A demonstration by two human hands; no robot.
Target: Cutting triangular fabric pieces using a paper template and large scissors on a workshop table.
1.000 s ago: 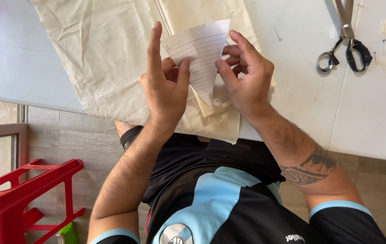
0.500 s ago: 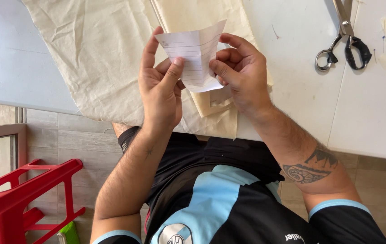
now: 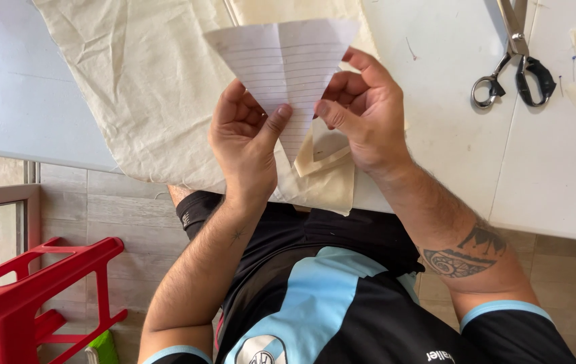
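Table [image 3: 557, 182]: white top, the landmark; carries everything but the stool.
Cloth [image 3: 133, 87]: cream sheet on the table's left half, hem hanging over the near edge.
Stool [image 3: 39, 296]: red plastic, on the floor below the table's left end.
Scissors [image 3: 514, 61]: on the table's right part, well apart from both hands.
Lined paper [image 3: 288, 64]: folded triangle above the table's near edge, long axis pointing down toward the person, tip between the hands.
Left hand [image 3: 244, 145]: thumb pinching the paper's lower left edge.
Right hand [image 3: 362, 118]: thumb and fingers pinching the right edge; equally near.
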